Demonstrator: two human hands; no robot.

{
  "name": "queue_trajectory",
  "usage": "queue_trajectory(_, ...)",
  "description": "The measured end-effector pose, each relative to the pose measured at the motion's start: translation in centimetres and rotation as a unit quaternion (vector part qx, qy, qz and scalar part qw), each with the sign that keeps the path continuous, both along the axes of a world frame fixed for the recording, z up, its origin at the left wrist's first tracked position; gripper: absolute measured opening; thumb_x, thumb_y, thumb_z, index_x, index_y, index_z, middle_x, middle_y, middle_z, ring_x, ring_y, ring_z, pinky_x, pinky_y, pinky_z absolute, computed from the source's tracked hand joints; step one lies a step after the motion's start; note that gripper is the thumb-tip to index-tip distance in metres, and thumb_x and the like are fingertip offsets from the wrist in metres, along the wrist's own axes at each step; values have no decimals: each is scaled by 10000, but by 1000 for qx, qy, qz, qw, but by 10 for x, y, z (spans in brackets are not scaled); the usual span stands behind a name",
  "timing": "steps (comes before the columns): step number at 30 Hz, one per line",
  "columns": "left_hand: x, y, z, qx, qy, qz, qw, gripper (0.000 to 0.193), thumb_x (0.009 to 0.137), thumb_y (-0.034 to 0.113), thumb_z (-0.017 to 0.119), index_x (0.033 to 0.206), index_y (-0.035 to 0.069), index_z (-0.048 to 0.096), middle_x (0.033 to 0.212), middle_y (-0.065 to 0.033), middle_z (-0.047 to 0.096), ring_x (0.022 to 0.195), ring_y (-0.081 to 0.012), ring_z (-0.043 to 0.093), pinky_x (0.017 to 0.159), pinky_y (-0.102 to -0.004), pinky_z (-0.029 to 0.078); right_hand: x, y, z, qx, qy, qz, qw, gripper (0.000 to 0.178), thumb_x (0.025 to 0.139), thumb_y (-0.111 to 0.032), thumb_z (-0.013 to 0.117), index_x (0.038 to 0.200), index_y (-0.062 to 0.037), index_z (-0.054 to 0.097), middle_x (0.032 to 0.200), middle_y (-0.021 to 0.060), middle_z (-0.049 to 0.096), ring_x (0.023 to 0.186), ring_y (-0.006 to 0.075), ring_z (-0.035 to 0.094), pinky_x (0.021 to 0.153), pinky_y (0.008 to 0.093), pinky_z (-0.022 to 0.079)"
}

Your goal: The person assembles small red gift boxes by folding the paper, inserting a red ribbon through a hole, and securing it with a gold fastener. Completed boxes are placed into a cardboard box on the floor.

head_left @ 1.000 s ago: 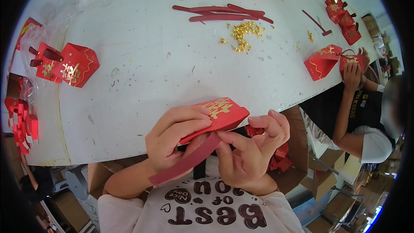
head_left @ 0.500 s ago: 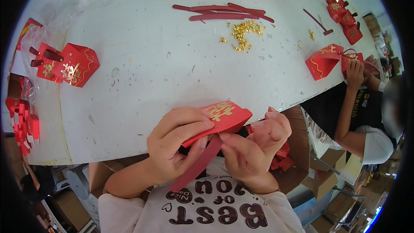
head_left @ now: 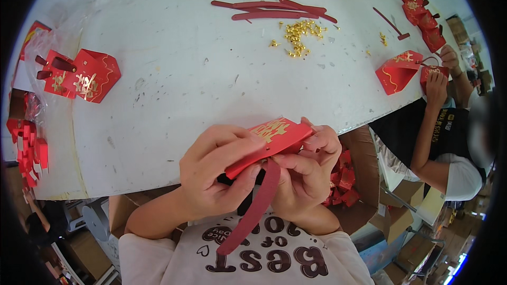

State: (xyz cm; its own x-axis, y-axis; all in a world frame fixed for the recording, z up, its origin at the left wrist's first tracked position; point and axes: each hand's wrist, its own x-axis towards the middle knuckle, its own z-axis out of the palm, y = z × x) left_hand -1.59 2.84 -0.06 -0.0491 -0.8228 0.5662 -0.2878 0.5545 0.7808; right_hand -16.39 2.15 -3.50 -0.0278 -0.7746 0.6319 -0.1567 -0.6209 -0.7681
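Note:
Between my hands, just over the table's near edge, is a red paper gift box (head_left: 278, 135) with gold lettering, tilted. My left hand (head_left: 217, 166) is closed on its left side, the thumb below and the fingers on top. My right hand (head_left: 306, 171) grips the right side, with thumb and forefinger pinched at the lower edge by the end of a dark red strap (head_left: 252, 208). The strap hangs down in front of my shirt. A small dark hole shows in the box near the strap's end. Whatever my right fingertips pinch underneath is hidden.
Farther up the white table (head_left: 174, 74) lie loose dark red straps (head_left: 274, 9) and a pile of gold brads (head_left: 301, 37). Red boxes (head_left: 95, 76) stand at left. A co-worker's hand (head_left: 437, 88) holds another box at right. Below the edge sits an open carton (head_left: 364, 174) of red pieces.
My right hand's raised fingers have come down around the box's right side. The strap has swung to hang more steeply. The co-worker's far hand has lifted away from their box.

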Motion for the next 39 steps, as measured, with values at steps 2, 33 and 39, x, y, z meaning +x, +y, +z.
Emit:
queue_trajectory(2, 1, -1, -4, -18, -8, -16, 1000, 226, 729, -52, 646, 953, -21, 648, 905, -124, 608, 837, -246, 623, 699, -310, 516, 2, 1, -3, -2, -31, 7, 999, 153, 711, -118, 770, 846, -116, 699, 1084, 78, 419, 1066, 289, 366, 951, 505, 394)
queue_trajectory(33, -8, 4, -17, -107, -7, -12, 994, 246, 668, -53, 650, 914, -41, 646, 887, -108, 570, 819, -274, 636, 695, -340, 528, -3, 6, 13, 21, -133, 40, 990, 214, 682, -15, 777, 867, -64, 682, 1003, 95, 449, 1023, 278, 496, 956, 509, 462)
queue_trajectory(39, -2, 4, -11, -92, -22, -55, 994, 204, 717, -66, 613, 920, -48, 619, 896, -127, 574, 834, -276, 631, 720, -347, 536, -25, -10, 42, 93, 42, 156, 982, 343, 634, 14, 763, 965, -14, 675, 902, 102, 588, 836, 245, 585, 735, 328, 484)
